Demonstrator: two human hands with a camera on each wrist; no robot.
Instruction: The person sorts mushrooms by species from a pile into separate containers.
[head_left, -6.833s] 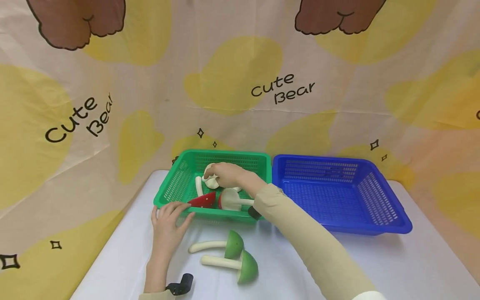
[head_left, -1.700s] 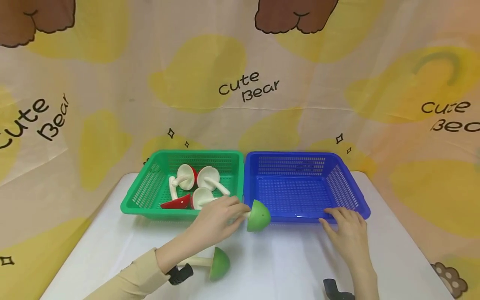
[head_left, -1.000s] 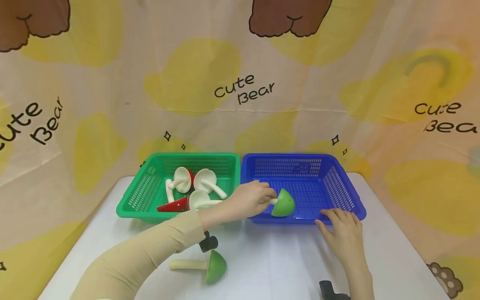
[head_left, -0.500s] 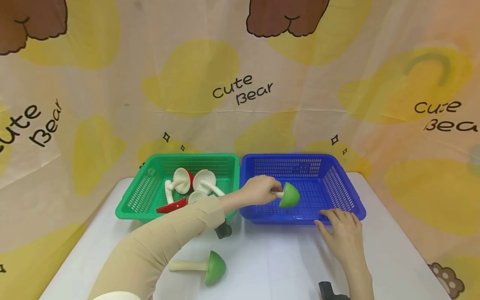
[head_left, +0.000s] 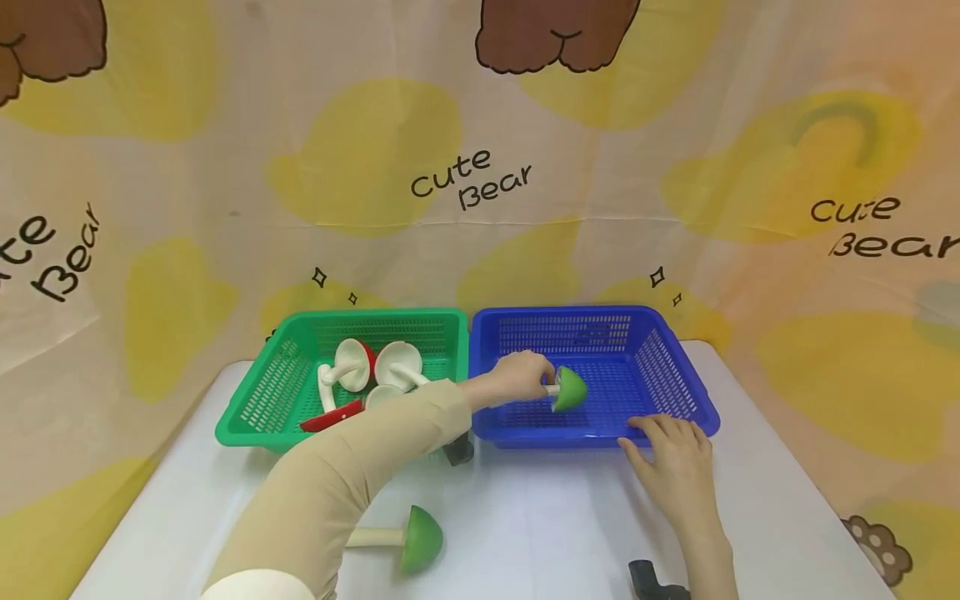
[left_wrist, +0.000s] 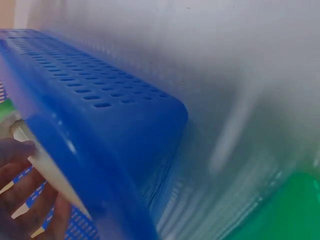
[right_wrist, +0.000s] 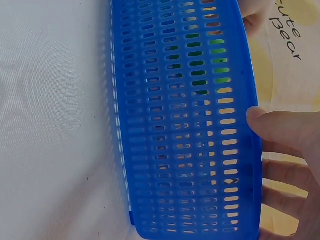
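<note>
My left hand (head_left: 542,385) pinches the cream stem of a green-capped toy mushroom (head_left: 570,389) low inside the blue basket (head_left: 592,311), near its middle. In the left wrist view the stem (left_wrist: 46,167) and my fingers (left_wrist: 17,172) show behind the blue basket wall (left_wrist: 115,130). My right hand (head_left: 663,435) rests with straight fingers on the basket's front right rim. The right wrist view shows those fingers (right_wrist: 285,129) at the rim of the blue wall (right_wrist: 180,150). A second green mushroom (head_left: 408,538) lies on the white table, near my left sleeve.
A green basket (head_left: 375,316) touching the blue one's left side holds several red-capped mushrooms (head_left: 352,367). A black strap piece (head_left: 457,452) hangs under my left wrist. A cartoon bear cloth backs the table. The table's right edge lies just past the blue basket.
My left hand has carried the green mushroom from the blue basket's front left rim deeper in and lower. My right hand has stayed on the front rim.
</note>
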